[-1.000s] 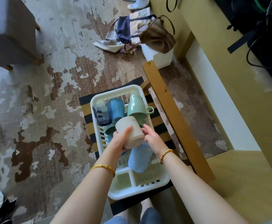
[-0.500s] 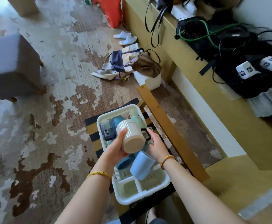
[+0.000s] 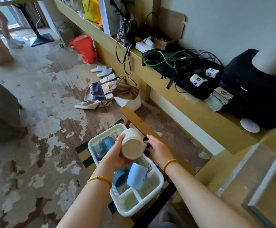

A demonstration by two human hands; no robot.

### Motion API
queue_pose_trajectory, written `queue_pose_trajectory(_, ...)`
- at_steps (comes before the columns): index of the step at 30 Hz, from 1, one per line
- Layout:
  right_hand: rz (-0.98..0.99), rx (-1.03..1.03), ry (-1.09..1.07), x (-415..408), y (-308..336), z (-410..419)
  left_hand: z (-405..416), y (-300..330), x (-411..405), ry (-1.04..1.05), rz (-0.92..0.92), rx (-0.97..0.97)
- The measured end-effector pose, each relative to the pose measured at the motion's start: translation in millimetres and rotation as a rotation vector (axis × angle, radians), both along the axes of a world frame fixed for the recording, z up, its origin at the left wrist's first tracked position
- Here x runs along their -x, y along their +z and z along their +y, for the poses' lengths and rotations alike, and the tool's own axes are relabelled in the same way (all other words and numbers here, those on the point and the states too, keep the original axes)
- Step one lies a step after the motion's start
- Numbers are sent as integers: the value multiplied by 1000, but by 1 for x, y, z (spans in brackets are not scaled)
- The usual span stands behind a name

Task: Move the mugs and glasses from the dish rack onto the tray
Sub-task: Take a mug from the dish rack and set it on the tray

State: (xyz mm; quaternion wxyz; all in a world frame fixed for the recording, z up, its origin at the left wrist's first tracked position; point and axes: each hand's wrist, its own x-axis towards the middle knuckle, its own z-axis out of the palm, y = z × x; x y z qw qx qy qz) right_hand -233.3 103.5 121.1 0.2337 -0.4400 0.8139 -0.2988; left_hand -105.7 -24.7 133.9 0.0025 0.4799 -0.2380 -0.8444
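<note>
A cream ribbed mug is held on its side in the left hand, fingers curled round its wall and its base turned toward the camera. The right hand is kept just beside the mug's handle side, fingers loosely extended; whether the handle is touched cannot be told. Below both hands, a white dish rack is set on a striped chair seat; a light blue mug and darker blue cups are left in it. A patchy brown carpet is seen around, and a cluttered yellow shelf to the right. Compared with half a second ago, the mug has been lifted higher above the rack and the view raised. A grey-rimmed tray is seen at far right, well apart from the mug.
</note>
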Motion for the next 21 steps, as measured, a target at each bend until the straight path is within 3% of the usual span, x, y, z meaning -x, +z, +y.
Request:
queue_pose_trajectory(5, 53, -53, -126, 24, 21, 48, 25, 12, 41, -227, 21, 118)
queue_pose_trajectory(10, -11, -41, -412, 56, 36, 122, 83, 43, 95, -569, 110, 309)
queue_pose_trajectory(15, -142, 46, -640, 84, 56, 211, 161, 57, 153, -935, 376, 998)
queue_pose_trajectory(21, -150, 90, -811, 107, 69, 320, 269, 56, 206, -980, 511, 1279)
